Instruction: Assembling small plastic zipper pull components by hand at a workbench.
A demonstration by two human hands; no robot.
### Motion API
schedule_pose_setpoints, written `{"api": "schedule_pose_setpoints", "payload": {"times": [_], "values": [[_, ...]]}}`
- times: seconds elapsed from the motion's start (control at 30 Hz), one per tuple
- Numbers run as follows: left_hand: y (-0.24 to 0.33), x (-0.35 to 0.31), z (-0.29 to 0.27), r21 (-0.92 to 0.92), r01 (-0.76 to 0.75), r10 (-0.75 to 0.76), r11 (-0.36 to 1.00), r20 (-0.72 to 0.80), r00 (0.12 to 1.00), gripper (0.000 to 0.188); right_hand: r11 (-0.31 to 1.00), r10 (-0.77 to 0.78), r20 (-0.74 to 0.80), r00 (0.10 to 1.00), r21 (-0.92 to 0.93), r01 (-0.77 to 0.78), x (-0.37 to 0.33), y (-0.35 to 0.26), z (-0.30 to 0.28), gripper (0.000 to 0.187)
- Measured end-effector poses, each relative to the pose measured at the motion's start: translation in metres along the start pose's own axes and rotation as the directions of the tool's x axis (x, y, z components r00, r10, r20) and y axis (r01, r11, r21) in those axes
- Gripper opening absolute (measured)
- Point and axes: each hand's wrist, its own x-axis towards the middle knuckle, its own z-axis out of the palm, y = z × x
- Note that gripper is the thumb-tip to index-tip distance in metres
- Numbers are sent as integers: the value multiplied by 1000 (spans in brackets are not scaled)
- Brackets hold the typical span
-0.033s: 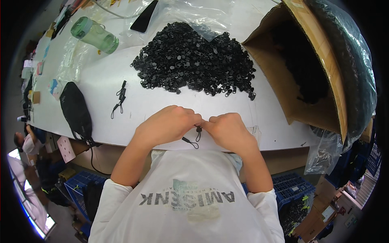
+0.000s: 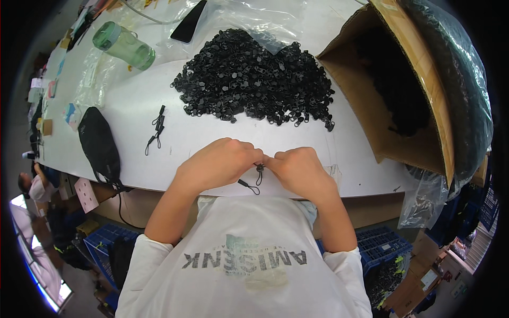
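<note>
My left hand (image 2: 220,163) and my right hand (image 2: 301,170) meet above the table's near edge, fingertips pinched together. Between them they grip a black cord zipper pull (image 2: 260,169). Its thin loop and dark end tab dangle below my fingers, while the part inside the pinch is hidden. Beyond my hands lies a large heap of small black zipper sliders (image 2: 254,79). A few finished-looking black cord pulls (image 2: 158,127) with loops rest on the white table, to the left of the heap.
An open cardboard box (image 2: 344,58) with dark contents lies at the right, plastic film (image 2: 456,53) behind it. On the left are a black face mask (image 2: 99,146) and a green bottle (image 2: 124,46). A phone (image 2: 190,22) lies at the back. Blue crates (image 2: 384,246) stand below the table.
</note>
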Motion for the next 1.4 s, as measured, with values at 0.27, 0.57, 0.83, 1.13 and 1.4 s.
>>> {"api": "schedule_pose_setpoints", "payload": {"times": [0.27,0.57,0.83,1.13,1.4], "values": [[-1,0,2,40,-19,18,999,5,1000,7,999,-12,-36,999,30,13,3,-2,3,10],[3,-3,2,206,-122,114,971,51,992,10,936,-62,176,983,351,-4,0,0,-10,10],[13,-7,6,362,-402,448,841,-49,893,11,756,-121,154,981,655,-10,-5,8,1,13],[-15,15,39,-348,-6,-109,937,-309,945,14,807,202,-116,973,583,-98,-18,5,3,11],[-15,27,80,-978,180,-286,106,144,947,28,941,237,-248,939,300,-159,-19,1,6,8]]}}
